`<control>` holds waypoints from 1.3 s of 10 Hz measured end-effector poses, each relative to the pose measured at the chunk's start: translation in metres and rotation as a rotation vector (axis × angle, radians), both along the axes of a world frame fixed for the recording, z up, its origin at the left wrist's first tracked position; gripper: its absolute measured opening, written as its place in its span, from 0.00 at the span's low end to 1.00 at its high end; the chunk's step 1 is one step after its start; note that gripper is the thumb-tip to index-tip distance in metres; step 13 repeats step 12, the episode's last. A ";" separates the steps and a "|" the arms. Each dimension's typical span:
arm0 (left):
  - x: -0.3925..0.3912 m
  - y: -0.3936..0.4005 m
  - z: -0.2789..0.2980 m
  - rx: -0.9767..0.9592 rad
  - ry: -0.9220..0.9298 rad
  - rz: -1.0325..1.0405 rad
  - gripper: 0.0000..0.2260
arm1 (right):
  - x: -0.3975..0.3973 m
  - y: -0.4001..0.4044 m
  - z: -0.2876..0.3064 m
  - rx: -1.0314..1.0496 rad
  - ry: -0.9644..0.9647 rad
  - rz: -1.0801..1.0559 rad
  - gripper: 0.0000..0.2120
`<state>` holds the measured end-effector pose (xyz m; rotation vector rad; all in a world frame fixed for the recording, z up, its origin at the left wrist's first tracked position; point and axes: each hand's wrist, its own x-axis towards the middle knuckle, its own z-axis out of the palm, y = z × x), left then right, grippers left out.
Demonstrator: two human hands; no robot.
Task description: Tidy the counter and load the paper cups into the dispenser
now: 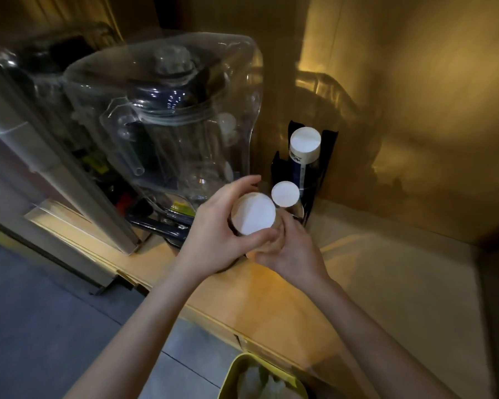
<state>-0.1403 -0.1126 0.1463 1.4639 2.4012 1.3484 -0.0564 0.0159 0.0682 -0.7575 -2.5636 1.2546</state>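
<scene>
A stack of paper cups [254, 213], upside down with its white bottom toward me, sits at the front of the black cup dispenser [327, 156]. My left hand [213, 234] grips the stack from the left near its top. My right hand [291, 249] holds it lower down on the right side. Two more stacks stand in the dispenser behind it: a narrow stack [285, 193] in the middle slot and a taller stack [305, 144] with blue print at the back. The lower part of the held stack is hidden by my hands.
A blender with a clear plastic cover [167, 119] stands left of the dispenser on the wooden counter [372, 272]. A grey metal frame [55, 174] runs along the left. A yellow bin [260, 378] with crumpled plastic sits below the counter edge. Walls close the corner behind.
</scene>
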 end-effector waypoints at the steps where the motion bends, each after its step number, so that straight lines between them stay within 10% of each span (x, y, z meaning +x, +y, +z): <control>1: -0.004 -0.003 -0.015 -0.090 0.041 0.005 0.28 | -0.004 0.004 -0.017 -0.013 -0.015 -0.005 0.44; 3: -0.005 0.004 -0.045 -0.149 0.011 0.072 0.26 | -0.007 0.013 -0.040 -0.105 -0.103 0.047 0.48; 8: -0.004 0.042 -0.102 -0.340 -0.085 0.035 0.26 | 0.005 0.015 -0.036 0.063 0.010 0.003 0.19; 13: -0.012 0.067 -0.065 -0.456 0.058 0.049 0.21 | 0.019 0.048 0.008 -0.611 0.130 -0.217 0.06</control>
